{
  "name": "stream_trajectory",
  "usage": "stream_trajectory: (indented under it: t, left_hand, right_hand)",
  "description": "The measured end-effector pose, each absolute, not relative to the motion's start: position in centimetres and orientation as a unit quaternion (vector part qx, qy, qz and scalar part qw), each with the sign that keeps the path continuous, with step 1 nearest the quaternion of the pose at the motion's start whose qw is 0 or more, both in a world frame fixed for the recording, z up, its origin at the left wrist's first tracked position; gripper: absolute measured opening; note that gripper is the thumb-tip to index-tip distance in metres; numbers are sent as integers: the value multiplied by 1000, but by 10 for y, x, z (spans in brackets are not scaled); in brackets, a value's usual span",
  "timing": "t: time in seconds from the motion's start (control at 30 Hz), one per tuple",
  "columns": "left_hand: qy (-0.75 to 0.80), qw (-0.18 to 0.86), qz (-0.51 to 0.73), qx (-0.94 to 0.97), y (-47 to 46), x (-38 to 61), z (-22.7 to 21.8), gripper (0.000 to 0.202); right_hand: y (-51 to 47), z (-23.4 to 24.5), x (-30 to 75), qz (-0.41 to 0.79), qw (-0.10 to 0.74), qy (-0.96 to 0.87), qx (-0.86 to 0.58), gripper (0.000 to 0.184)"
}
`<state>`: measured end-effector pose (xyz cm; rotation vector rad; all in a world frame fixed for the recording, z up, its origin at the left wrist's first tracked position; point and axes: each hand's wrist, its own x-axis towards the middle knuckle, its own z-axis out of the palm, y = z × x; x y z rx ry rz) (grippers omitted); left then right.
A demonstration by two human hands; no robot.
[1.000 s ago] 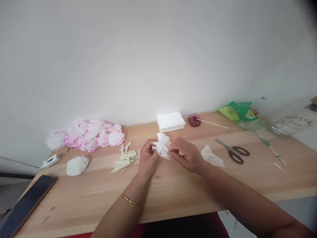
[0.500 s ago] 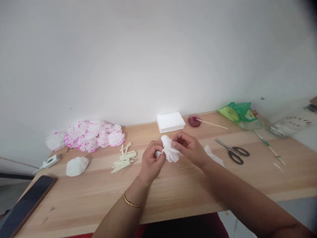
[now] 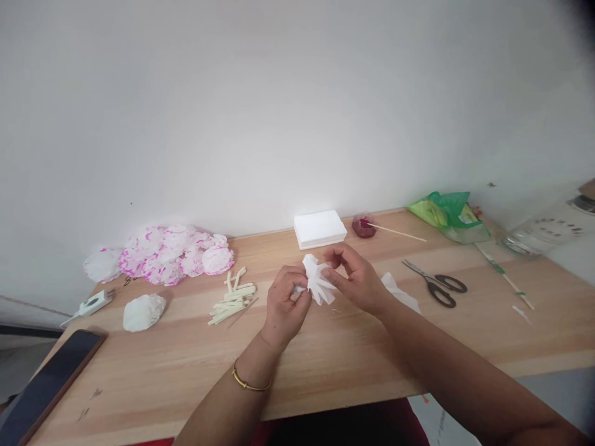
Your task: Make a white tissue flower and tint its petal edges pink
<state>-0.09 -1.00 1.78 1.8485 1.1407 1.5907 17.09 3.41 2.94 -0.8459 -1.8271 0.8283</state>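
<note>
My left hand [image 3: 287, 297] is closed around the gathered end of a white tissue-paper flower [image 3: 318, 284], and its pleated layers fan out to the right. My right hand [image 3: 356, 279] has its thumb and curled fingers at the flower's right edge, pinching the thin paper. Exactly how much paper lies between those fingertips is partly hidden. Just behind the flower stands a stack of white tissues [image 3: 320, 229]. A loose piece of white tissue [image 3: 400, 293] lies under and beside my right wrist.
To the left are pink-tipped paper flowers [image 3: 167, 251], a white paper bundle [image 3: 144, 311], pale short strips [image 3: 233, 300], a plug adapter [image 3: 95, 303] and a phone [image 3: 56, 384]. Rightward lie a red dye dish [image 3: 363, 227], scissors [image 3: 437, 284], a green bag [image 3: 449, 214] and a clear jar [image 3: 543, 232].
My right thumb and fingers have shifted slightly on the flower's edge, and its layers spread a little differently. My left hand keeps its grip with a small turn.
</note>
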Motion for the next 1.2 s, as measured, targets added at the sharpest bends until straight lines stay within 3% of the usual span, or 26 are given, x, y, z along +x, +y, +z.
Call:
stream_trajectory:
  t: [0.33, 0.53, 0.73, 0.83, 1.03, 1.2]
  left_hand:
    - [438, 287, 592, 612, -5, -3, 13, 10]
    - [424, 415, 573, 565, -4, 0, 13, 9]
    - [419, 516, 579, 472, -3, 3, 9, 15]
    - [407, 559, 581, 429, -3, 4, 9, 21]
    - [323, 678, 591, 294, -1, 2, 14, 35]
    - [326, 702, 586, 240, 1, 0, 12, 21]
  right_hand:
    - [32, 34, 171, 260, 449, -807, -282, 6]
    - [34, 30, 170, 344, 446, -749, -349, 15]
    - [33, 29, 171, 461, 453, -694, -319, 22]
    - [32, 26, 171, 447, 453, -710, -301, 29]
    - [32, 21, 170, 458, 464, -680, -335, 22]
    - [33, 23, 170, 512, 479, -634, -327, 24]
